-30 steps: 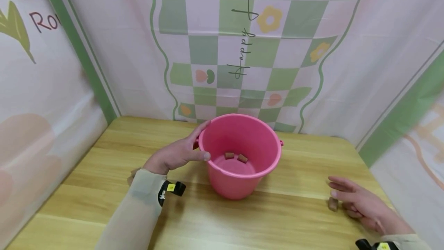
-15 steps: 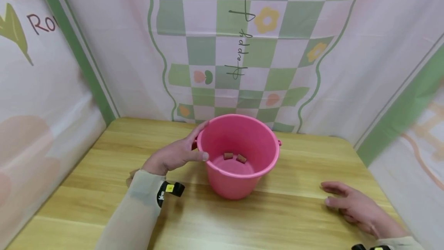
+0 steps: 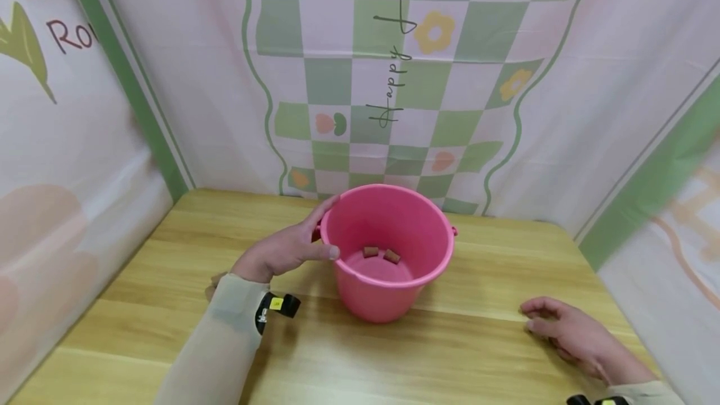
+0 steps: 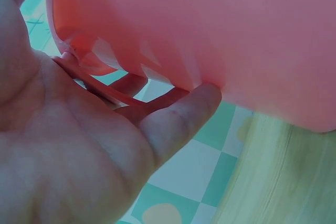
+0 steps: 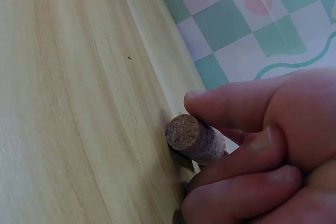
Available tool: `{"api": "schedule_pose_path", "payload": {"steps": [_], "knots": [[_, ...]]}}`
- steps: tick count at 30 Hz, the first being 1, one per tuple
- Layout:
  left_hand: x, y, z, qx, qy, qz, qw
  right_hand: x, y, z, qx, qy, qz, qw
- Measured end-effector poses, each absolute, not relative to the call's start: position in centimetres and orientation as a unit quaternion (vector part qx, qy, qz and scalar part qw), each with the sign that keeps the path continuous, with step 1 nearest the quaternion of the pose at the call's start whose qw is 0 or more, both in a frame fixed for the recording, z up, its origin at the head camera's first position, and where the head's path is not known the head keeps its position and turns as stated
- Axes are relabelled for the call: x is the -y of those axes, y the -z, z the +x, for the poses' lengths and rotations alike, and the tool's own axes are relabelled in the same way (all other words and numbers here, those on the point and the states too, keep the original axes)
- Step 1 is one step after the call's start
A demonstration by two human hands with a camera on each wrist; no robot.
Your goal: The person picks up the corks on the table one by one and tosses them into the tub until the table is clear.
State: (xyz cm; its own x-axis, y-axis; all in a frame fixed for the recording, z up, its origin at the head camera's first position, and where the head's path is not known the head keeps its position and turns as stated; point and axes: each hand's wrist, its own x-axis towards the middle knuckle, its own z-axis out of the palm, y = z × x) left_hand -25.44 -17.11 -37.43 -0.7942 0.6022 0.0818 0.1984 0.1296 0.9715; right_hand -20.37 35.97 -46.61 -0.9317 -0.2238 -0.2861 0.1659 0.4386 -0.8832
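Cork point(image 5: 185, 132), one, loose: short speckled cylinder, end face turned to the right wrist camera. Location: over or on the bench point(image 3: 450, 355), near 4 o'clock from the pink bucket point(image 3: 375, 300); masked by the hand in the head view. Contact with the wood cannot be told.

Right hand point(image 3: 582, 339): thumb and bent fingers gathered round the cork in an apparent pinch; firmness not shown.

Bucket, details: upright, mid-bench. Handle point(image 4: 97, 84) lies across the left palm.

Left hand point(image 3: 287, 247): at the bucket's 9 o'clock, gripping; thumb laid on the rim, fingers bent against the outer wall.

Contained corks point(image 3: 392, 257), two: on the bucket floor, near 11 and 1 o'clock, apart.

Brown item point(image 3: 217, 279): just beside the left sleeve point(image 3: 210, 336), between 8 and 9 o'clock from the bucket; largely hidden, identity uncertain.

Hazards, as judged: a shallow pinch on the round side could let the cork slip and roll toward 3 o'clock, off the bench. A low carry could strike the bucket's rim and drop it outside. A leftward pull on rim or handle could tip the bucket and shift its contents. A sweep of the left sleeve could knock the brown item away.
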Motion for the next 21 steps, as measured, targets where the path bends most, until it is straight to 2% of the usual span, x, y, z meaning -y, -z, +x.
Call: {"api": "schedule_pose_path", "payload": {"steps": [5,14,21], "knots": [[17.1,37.5,-25.4,-0.734,-0.6,0.269,0.168,-36.0,46.6,-20.5,-0.832,0.523,-0.018,0.186],[17.1,37.1,-25.4,-0.732,-0.599,0.275,0.174,-37.6,45.7,-20.1,-0.804,0.541,-0.003,0.249],[17.2,37.5,-25.4,-0.733,-0.6,0.273,0.17,-38.4,45.9,-19.6,-0.835,0.498,-0.032,0.232]]}}
